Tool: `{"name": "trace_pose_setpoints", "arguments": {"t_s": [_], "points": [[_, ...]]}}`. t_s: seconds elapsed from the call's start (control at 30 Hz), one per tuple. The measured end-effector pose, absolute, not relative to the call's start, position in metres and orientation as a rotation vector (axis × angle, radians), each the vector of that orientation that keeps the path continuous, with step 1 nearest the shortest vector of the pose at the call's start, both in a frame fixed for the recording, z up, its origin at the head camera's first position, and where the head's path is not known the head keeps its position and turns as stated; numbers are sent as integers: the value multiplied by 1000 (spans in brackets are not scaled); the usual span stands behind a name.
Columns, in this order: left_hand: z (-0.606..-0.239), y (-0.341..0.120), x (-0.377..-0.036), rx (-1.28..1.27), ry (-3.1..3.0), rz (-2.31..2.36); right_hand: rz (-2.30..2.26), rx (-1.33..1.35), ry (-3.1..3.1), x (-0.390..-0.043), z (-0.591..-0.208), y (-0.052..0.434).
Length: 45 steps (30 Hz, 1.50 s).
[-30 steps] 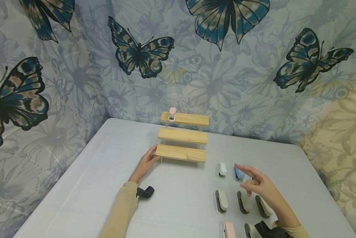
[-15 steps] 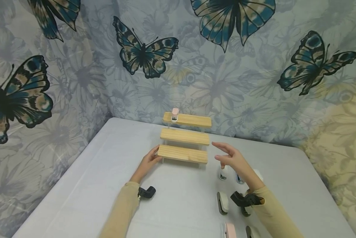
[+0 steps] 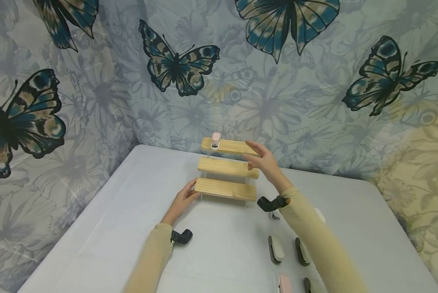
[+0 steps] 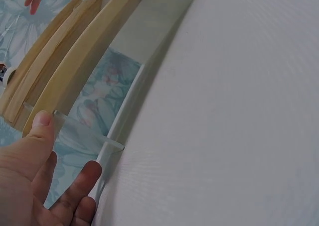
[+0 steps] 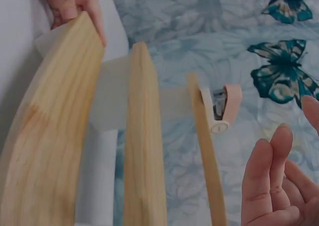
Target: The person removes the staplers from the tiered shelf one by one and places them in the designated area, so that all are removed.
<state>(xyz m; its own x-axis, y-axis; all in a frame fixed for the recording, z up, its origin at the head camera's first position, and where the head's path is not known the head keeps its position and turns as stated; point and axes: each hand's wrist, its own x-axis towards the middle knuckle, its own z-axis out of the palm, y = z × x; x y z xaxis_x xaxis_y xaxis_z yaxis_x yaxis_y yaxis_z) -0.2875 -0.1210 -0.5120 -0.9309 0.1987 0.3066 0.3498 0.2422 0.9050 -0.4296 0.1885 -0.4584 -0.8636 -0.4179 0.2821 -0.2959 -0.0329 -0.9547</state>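
A three-tier display stand (image 3: 226, 189) with wooden shelves and clear supports stands on the white table. My left hand (image 3: 182, 199) grips the left end of its lowest shelf. In the left wrist view the thumb (image 4: 42, 124) presses on the wood while the fingers curl below. On the top shelf's left part sits a small pink stapler (image 3: 216, 139), also visible in the right wrist view. My right hand (image 3: 265, 162) hovers at the right end of the top shelf, fingers apart from the thumb and holding nothing. It overlaps that shelf's corner in the head view.
Several staplers lie at the right of the table: a grey-green one (image 3: 275, 249), another (image 3: 302, 251) beside it, and a pink one (image 3: 284, 283) at the front. My right forearm covers others. A butterfly-patterned cloth (image 3: 262, 101) hangs behind the table.
My right hand has moved left and away from me, from over the blue stapler to the top shelf's right end. The left hand stays on the stand.
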Motion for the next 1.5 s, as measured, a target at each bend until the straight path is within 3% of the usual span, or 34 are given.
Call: {"name": "trace_pose_setpoints", "arguments": {"t_s": [0.17, 0.3, 0.83, 1.07, 1.5], "points": [[-511, -121, -287, -556, -2366, -1768, -2173, -583, 2036, -377, -391, 139], [-510, -123, -288, -536, -2368, -1763, -2207, -412, 2034, -360, -378, 117], [-506, -129, -287, -493, -2378, -1794, -2058, -405, 2144, -375, -366, 84], [-510, -127, -288, -550, -2366, -1811, -1983, -442, 2144, -396, -380, 89], [-508, -123, -286, -578, -2330, -1833, -1939, -356, 1993, -378, -345, 70]]}}
